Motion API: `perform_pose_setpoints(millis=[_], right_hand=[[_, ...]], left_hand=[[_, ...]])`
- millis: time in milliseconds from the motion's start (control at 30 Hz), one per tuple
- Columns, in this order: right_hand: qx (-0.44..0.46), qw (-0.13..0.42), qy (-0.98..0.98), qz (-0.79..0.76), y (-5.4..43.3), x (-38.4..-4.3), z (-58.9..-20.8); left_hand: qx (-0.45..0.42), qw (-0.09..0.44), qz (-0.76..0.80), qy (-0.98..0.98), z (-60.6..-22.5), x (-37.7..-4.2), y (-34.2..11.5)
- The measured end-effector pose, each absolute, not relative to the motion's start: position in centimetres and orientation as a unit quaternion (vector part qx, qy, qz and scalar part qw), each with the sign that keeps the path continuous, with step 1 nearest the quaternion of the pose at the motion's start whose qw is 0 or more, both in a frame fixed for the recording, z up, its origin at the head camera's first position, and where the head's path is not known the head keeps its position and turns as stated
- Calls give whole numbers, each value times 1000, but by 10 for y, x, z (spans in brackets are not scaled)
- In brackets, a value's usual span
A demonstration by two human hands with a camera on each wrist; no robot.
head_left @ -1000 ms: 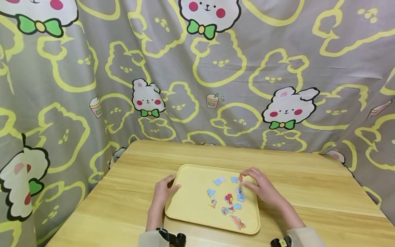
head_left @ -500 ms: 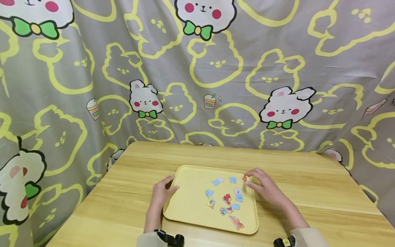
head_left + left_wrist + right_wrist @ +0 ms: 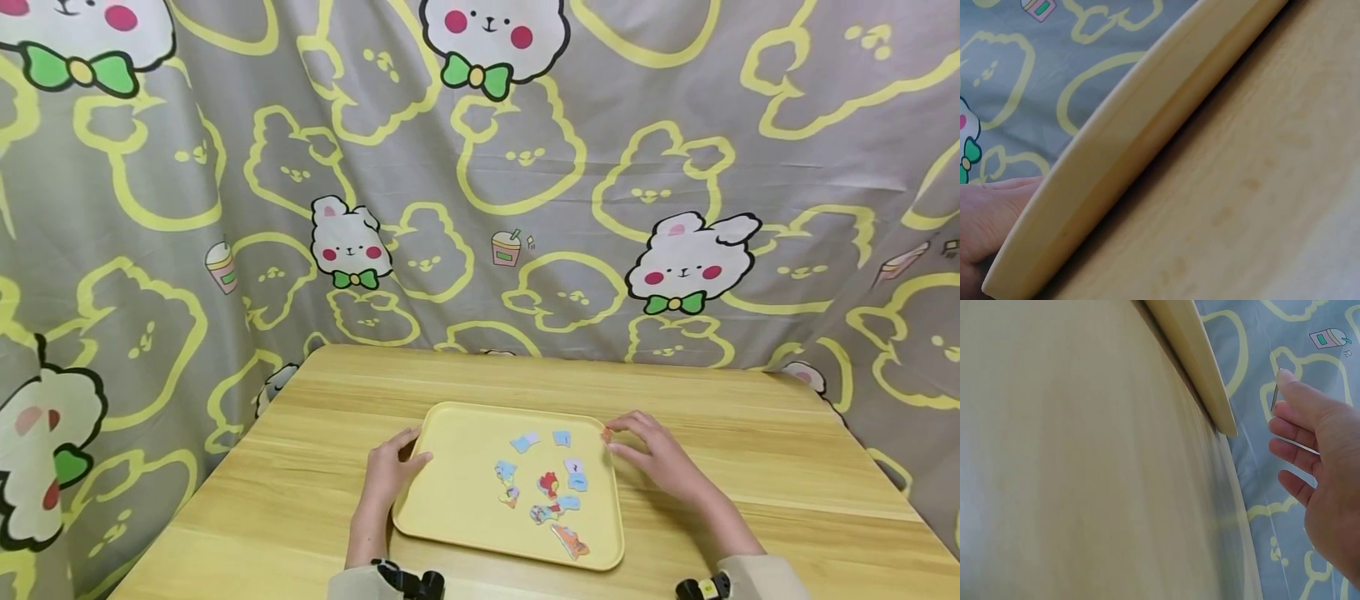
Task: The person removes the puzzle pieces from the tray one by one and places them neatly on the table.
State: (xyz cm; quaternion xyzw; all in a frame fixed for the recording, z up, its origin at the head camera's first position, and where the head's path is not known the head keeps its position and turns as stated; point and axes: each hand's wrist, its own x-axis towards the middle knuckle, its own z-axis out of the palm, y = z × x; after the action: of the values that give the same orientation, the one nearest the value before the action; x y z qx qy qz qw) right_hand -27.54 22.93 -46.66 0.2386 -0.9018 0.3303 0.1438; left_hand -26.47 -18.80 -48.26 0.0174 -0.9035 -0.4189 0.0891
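Note:
A yellow tray lies on the wooden table, with several small picture puzzle pieces spread over its right half, blue, red and orange among them. My left hand holds the tray's left edge, the thumb over the rim and the fingers outside it. At the tray's far right corner, my right hand pinches a small orange puzzle piece between thumb and forefinger. In the right wrist view that puzzle piece shows edge-on as a thin strip, just past the tray's corner.
The wooden table extends around the tray on all sides. Behind and beside it hangs a grey curtain with yellow outlines and white rabbit heads.
My right hand has moved to the right with the orange puzzle piece, from inside the tray to its far right rim. The left hand stays at the tray's left edge.

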Motion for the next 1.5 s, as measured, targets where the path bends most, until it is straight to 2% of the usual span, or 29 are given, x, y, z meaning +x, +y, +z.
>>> perform_pose_setpoints(millis=[267, 600, 833, 1167, 1500], right_hand=[[230, 143, -909, 317, 240, -275, -467], [246, 171, -900, 316, 251, -273, -469], [242, 158, -905, 312, 259, -271, -470], [235, 158, -908, 309, 267, -268, -472], [235, 145, -916, 290, 265, -264, -469]], left_hand=[[24, 89, -417, -904, -482, -265, -188], [19, 80, -412, -907, -483, -265, -189], [15, 92, -411, -907, -483, -265, -190], [19, 77, -415, -907, -485, -264, -192], [12, 85, -407, -909, -484, -265, -191]])
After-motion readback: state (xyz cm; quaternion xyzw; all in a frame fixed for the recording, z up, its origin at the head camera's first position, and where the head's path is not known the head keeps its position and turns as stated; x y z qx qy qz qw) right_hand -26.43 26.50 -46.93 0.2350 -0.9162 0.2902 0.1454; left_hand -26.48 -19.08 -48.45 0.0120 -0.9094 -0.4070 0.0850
